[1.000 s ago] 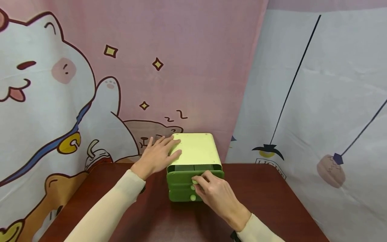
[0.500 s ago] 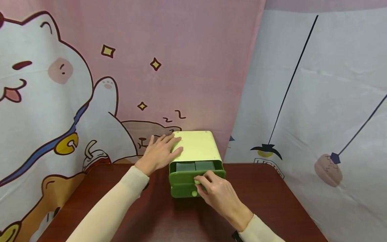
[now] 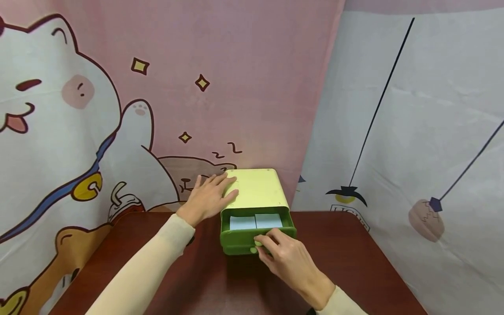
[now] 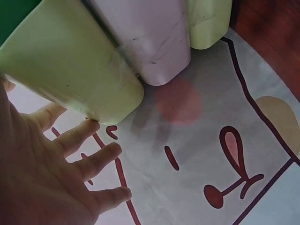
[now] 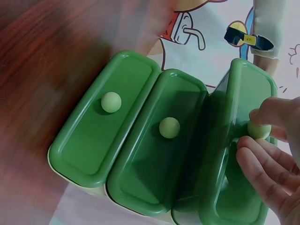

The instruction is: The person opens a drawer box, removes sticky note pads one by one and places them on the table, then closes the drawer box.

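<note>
A small three-drawer cabinet [image 3: 256, 188] with a pale yellow-green top stands on the table. Its green top drawer [image 3: 238, 238] is pulled out, and two white paper-like stacks [image 3: 242, 222] lie side by side in it. My right hand [image 3: 291, 258] pinches that drawer's round light-green knob [image 5: 259, 130] between thumb and fingers. Spread over the cabinet's left top edge, my left hand [image 3: 206, 197] rests with straight fingers. In the right wrist view the middle drawer [image 5: 154, 164] and bottom drawer [image 5: 103, 126] sit closed, each with its own knob.
The dark red-brown table [image 3: 346, 262] reaches back to a hanging cartoon-printed cloth [image 3: 252, 87]. From the left wrist view, the cabinet's side shows yellow-green and pink sections [image 4: 150, 37] close to that cloth.
My right hand has drawn the top drawer further out towards me, so the white stacks inside now show plainly. The left hand has stayed on the cabinet's top edge.
</note>
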A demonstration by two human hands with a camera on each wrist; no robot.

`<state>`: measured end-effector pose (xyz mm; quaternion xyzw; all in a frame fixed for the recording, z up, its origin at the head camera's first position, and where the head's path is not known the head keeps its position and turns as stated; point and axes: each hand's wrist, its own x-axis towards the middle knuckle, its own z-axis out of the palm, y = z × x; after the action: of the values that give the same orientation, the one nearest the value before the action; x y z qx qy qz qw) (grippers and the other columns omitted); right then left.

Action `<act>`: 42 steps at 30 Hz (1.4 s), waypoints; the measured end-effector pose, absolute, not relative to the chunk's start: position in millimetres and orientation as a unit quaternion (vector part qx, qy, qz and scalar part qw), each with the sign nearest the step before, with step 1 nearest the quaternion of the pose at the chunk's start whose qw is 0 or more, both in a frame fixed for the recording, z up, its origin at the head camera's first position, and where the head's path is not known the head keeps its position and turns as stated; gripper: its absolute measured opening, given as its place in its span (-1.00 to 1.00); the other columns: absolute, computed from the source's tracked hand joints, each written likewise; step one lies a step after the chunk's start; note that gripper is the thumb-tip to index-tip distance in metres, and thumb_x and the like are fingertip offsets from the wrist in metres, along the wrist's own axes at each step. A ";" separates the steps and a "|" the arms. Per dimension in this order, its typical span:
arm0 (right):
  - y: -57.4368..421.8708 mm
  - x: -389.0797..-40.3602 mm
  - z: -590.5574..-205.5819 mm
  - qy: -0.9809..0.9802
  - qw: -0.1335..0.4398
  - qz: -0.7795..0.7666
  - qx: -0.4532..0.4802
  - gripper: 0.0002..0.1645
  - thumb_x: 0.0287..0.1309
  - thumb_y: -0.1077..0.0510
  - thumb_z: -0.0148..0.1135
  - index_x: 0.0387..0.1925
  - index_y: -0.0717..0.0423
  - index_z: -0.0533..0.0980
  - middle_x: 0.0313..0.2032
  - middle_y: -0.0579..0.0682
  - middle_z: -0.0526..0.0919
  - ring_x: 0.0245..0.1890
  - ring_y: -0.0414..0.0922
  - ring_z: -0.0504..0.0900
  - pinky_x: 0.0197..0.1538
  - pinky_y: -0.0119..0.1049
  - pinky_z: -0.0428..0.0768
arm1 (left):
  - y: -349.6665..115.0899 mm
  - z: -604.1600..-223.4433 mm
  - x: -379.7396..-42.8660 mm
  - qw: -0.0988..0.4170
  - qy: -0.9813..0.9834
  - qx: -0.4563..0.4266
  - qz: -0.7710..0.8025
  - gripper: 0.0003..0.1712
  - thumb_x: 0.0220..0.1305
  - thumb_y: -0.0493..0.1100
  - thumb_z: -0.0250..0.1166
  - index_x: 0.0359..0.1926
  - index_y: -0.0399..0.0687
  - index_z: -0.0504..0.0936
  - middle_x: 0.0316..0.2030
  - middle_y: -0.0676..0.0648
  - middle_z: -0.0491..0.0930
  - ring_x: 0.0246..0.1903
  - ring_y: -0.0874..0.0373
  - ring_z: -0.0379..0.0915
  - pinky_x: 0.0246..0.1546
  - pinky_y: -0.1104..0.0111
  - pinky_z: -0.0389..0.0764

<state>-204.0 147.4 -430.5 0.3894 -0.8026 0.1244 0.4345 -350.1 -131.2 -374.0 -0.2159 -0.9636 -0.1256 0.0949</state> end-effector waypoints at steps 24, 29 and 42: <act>154.5 -186.7 -432.8 -0.795 0.426 0.124 0.413 -0.49 -0.08 0.27 0.89 -0.05 -0.01 0.84 -0.24 -0.12 0.73 -0.41 -0.31 0.69 -0.34 -0.56 0.70 | -130.7 -370.1 -348.1 0.093 -0.965 -0.216 -0.118 -0.11 0.78 0.58 -0.15 0.88 0.40 0.28 0.90 -0.04 0.15 0.85 -0.31 0.15 0.84 -0.53 -0.17; 155.9 -183.3 -435.6 -0.803 0.417 0.122 0.409 -0.49 -0.06 0.24 0.90 -0.04 -0.01 0.84 -0.23 -0.11 0.73 -0.41 -0.30 0.70 -0.33 -0.53 0.71 | -131.3 -369.9 -348.1 0.091 -0.965 -0.214 -0.117 -0.10 0.77 0.59 -0.17 0.88 0.40 0.28 0.90 -0.03 0.15 0.84 -0.31 0.16 0.84 -0.53 -0.15; 156.4 -183.1 -439.9 -0.783 0.438 0.131 0.422 -0.67 0.75 0.03 0.20 -0.05 0.01 0.84 -0.25 -0.12 0.73 -0.43 -0.31 0.70 -0.33 -0.53 0.71 | -129.9 -370.4 -350.8 0.094 -0.965 -0.214 -0.122 -0.11 0.77 0.58 -0.16 0.88 0.42 0.27 0.90 -0.01 0.16 0.84 -0.31 0.16 0.84 -0.53 -0.18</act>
<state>-183.1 156.4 -439.9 0.4219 -0.7827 0.1311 0.4384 -350.8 -129.9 -370.4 -0.2135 -0.9647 -0.1220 0.0939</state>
